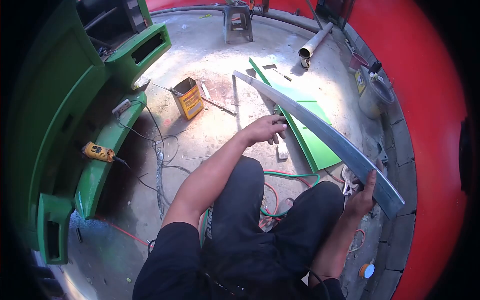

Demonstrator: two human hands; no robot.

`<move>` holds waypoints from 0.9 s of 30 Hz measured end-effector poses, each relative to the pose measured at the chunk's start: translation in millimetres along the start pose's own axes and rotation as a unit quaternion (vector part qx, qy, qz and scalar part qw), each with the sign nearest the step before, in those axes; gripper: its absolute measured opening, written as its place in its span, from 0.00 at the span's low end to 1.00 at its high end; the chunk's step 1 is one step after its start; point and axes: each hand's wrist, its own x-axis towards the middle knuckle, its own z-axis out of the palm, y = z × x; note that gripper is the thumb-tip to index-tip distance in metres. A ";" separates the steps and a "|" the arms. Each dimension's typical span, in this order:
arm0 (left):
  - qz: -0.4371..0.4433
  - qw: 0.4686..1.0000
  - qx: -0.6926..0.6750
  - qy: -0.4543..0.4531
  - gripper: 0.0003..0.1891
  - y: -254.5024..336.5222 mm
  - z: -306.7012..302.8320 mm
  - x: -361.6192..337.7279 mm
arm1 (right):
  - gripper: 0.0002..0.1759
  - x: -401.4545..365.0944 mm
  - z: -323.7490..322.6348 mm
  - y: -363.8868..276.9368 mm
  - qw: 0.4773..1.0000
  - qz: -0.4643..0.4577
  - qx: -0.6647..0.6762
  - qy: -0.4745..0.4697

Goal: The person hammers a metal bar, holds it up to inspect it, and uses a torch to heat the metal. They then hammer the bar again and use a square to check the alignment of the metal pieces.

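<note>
A long, slightly curved grey metal strip (320, 126) slants from the upper middle down to the right in front of me. My right hand (363, 196) grips it near its lower right end, thumb on the near face. My left hand (267, 130) hangs in front of my left knee, fingers loosely bent and apart, beside the strip and not on it. Beneath the strip, a green metal sheet (320, 150) lies on the floor. A small grey block (283, 151) rests just below my left hand.
Left, a yellow power tool (99, 152) and a power strip (121, 107) sit on a green body panel (107, 167). A yellow tin (190, 101), a stool (238, 25), a pipe (316, 40) and a bucket (375, 98) stand or lie around. Hoses (292, 175) and cables cross the floor.
</note>
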 end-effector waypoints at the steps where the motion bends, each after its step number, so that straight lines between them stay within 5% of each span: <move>1: -0.003 1.000 0.001 -0.010 0.32 -0.6 1.6 1.2 | 0.27 5.4 -18.3 8.6 0.998 0.040 0.034 0.017; 5: -0.017 0.987 0.153 -0.040 0.29 -0.1 4.6 4.5 | 0.29 2.1 -123.5 81.7 0.995 0.068 0.073 0.010; 7: -0.032 0.975 0.212 -0.061 0.29 -6.3 -0.9 7.5 | 0.29 -23.0 -169.7 105.7 0.970 0.142 0.196 -0.001; 13: -0.042 0.897 0.425 -0.113 0.28 -15.1 -13.9 10.8 | 0.25 -110.9 -278.6 156.7 0.867 0.272 0.277 0.312; 20: -0.212 0.917 0.330 -0.072 0.25 -16.5 -38.7 -18.1 | 0.24 -180.3 -362.8 198.0 0.734 0.327 0.223 0.552; 27: -0.248 0.925 0.286 -0.006 0.24 -22.0 -51.8 -29.3 | 0.28 -199.1 -390.8 249.1 0.702 0.381 0.201 0.567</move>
